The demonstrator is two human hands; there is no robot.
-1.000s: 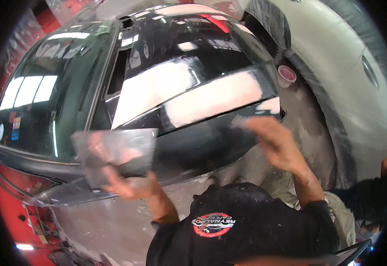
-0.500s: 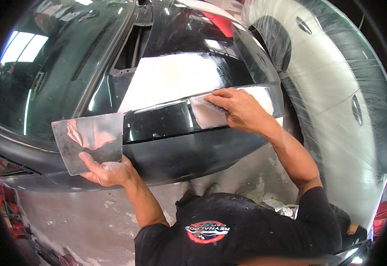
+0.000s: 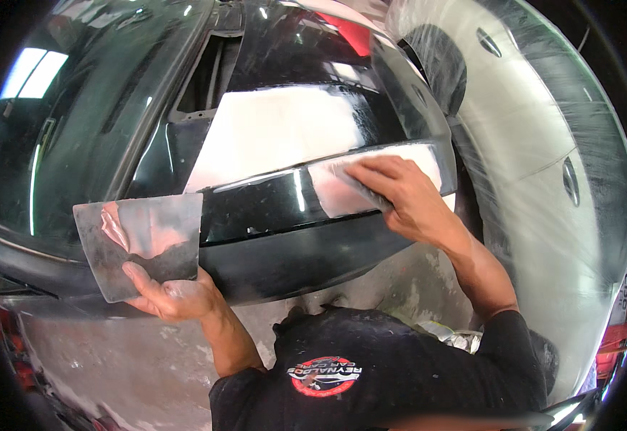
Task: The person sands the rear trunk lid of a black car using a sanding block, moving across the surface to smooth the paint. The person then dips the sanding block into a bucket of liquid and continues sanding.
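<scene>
My left hand [image 3: 173,293] grips the lower edge of a flat greyish mixing board [image 3: 151,210], thumb on top. Pink body filler [image 3: 166,241] is smeared across the board, with a thicker lump toward its left. In my right hand [image 3: 417,201] is a thin grey spreader [image 3: 365,188], slightly blurred, its edge at a pale pink filler patch [image 3: 335,195] on the side of a black car [image 3: 256,208]. The fingers press along the spreader's back, partly hiding it. Whitish coating surrounds the patch on its right, and a larger white area [image 3: 277,133] covers the panel above.
To the right stands a pale car [image 3: 536,179] draped in clear plastic film. The black car's windshield [image 3: 62,129] is at the left, beside an open gap [image 3: 213,72] in the bodywork. Stained grey floor [image 3: 126,359] lies below; crumpled material [image 3: 457,337] sits near my right elbow.
My right hand has drawn the spreader right and toward me across the pink patch, and it now slants more. My left hand still holds the board; the whole view has shifted slightly.
</scene>
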